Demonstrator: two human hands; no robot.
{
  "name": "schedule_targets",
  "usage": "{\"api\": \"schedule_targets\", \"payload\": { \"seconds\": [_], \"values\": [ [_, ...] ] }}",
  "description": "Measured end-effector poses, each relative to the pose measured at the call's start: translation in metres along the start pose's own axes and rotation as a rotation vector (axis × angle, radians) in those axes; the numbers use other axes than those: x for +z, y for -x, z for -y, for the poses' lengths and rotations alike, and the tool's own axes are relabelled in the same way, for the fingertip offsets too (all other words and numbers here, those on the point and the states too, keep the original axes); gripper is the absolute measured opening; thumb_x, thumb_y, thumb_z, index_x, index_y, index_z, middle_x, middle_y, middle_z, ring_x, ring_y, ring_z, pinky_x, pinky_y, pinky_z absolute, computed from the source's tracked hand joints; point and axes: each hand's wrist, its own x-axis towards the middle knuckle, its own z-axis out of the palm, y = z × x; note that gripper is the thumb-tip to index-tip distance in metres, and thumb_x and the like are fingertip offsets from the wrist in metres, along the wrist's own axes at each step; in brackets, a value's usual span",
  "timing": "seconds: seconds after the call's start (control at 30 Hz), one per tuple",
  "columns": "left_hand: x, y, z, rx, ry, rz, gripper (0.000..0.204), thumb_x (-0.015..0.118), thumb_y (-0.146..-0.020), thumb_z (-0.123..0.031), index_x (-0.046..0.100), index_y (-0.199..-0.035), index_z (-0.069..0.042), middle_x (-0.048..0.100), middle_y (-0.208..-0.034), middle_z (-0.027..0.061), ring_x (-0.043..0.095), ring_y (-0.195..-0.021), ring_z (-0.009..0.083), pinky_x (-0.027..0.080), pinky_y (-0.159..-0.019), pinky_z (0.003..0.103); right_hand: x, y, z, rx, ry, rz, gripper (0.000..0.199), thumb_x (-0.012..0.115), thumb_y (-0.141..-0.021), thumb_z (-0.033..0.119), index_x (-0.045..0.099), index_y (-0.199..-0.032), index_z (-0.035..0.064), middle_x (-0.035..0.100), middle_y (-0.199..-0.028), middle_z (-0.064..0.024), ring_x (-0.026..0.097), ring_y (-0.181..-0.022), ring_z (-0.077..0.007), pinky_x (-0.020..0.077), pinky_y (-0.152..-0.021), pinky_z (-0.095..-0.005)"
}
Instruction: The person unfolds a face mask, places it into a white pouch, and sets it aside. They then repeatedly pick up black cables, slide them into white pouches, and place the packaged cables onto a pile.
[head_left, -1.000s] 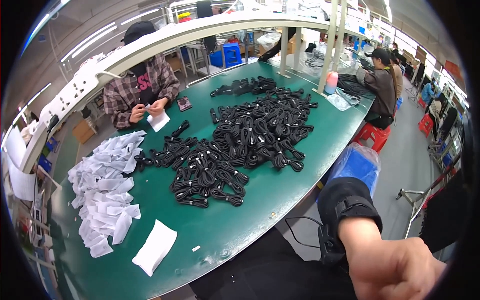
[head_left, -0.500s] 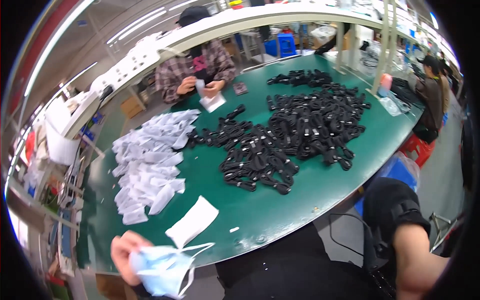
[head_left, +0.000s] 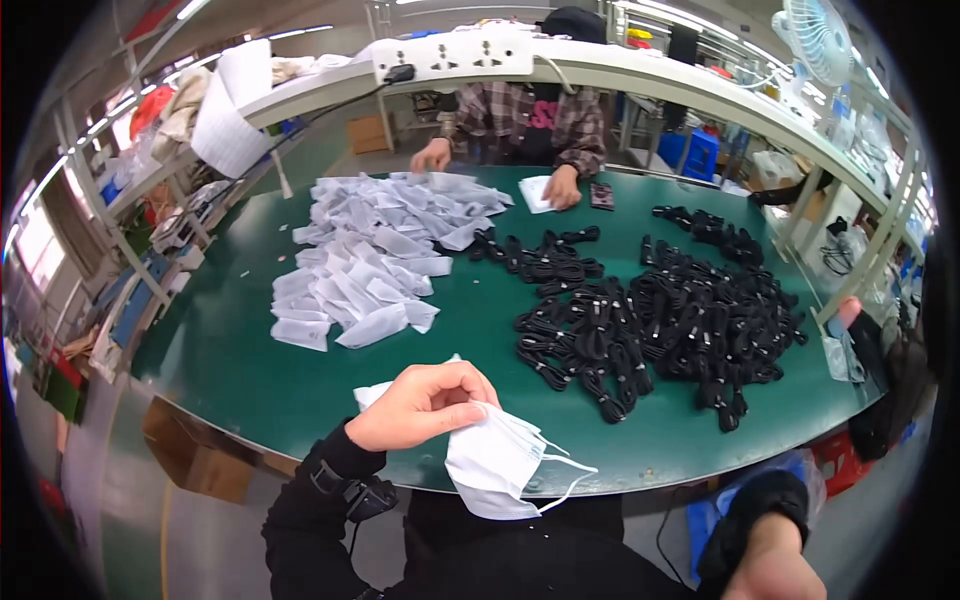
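My left hand is closed on a face mask, pinching its upper edge between thumb and fingers. The mask hangs over the table's near edge with its white side showing, and its ear loops dangle to the right. Behind that hand, a white flat piece on the table is mostly covered. At the lower right my right hand shows only in part, past a black sleeve; its fingers are out of the picture. Beyond the mask lie a heap of white pouches and a heap of bundled black cables.
The green table has a curved near edge. Across it, a person in a checked shirt has one hand at the pouches and one on a white paper. A shelf with a power strip spans the far side. A cardboard box stands lower left.
My left hand has brought the mask rightward, its white side now showing instead of the blue. The view has turned left. The person opposite has put the white paper down and reached to the pouches.
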Motion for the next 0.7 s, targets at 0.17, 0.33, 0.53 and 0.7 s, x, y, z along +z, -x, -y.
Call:
{"api": "schedule_targets", "payload": {
  "seconds": [0.17,0.33,0.53,0.7],
  "values": [
    [0.016,-0.03,-0.002,0.009,0.014,0.104,0.005,0.061,-0.095,-0.004,0.057,-0.095,-0.001,0.064,-0.106,0.0106,0.057,-0.09,0.0118,0.047,-0.079,0.026,0.02,0.039,0.006,0.895,-0.354,0.318,0.035,0.079,-0.079,0.031,0.059,-0.1,0.0104,0.059,-0.101,-0.006,0.056,-0.077,-0.0197,0.045,-0.062,-0.0331],
    [0.016,-0.035,0.023,0.025,0.097,-0.003,0.006,0.06,-0.095,-0.004,0.056,-0.098,-0.001,0.064,-0.106,0.0107,0.058,-0.09,0.0112,0.048,-0.08,0.026,0.072,0.13,0.012,1.37,-0.429,0.901,0.044,0.08,-0.079,0.031,0.061,-0.107,0.003,0.064,-0.102,-0.0101,0.063,-0.091,-0.0244,0.0485,-0.075,-0.0329],
    [0.032,-0.044,0.055,0.036,0.259,-0.17,0.006,0.058,-0.096,-0.003,0.056,-0.102,0.0,0.065,-0.103,0.0096,0.06,-0.091,0.0113,0.049,-0.082,0.025,0.061,0.173,0.036,2.052,-0.869,0.856,0.035,0.067,-0.088,0.022,0.057,-0.112,-0.0003,0.062,-0.103,-0.0112,0.06,-0.096,-0.0201,0.0471,-0.084,-0.0343],
    [0.024,-0.048,0.071,0.025,-0.003,-0.339,0.006,0.056,-0.096,-0.001,0.058,-0.101,0.001,0.064,-0.1,0.0093,0.061,-0.091,0.012,0.05,-0.08,0.025,0.07,0.185,0.028,2.252,-1.112,0.546,0.03,0.064,-0.09,0.021,0.059,-0.111,0.0001,0.06,-0.113,-0.0096,0.056,-0.106,-0.0147,0.0459,-0.088,-0.0343]
  ]
}}
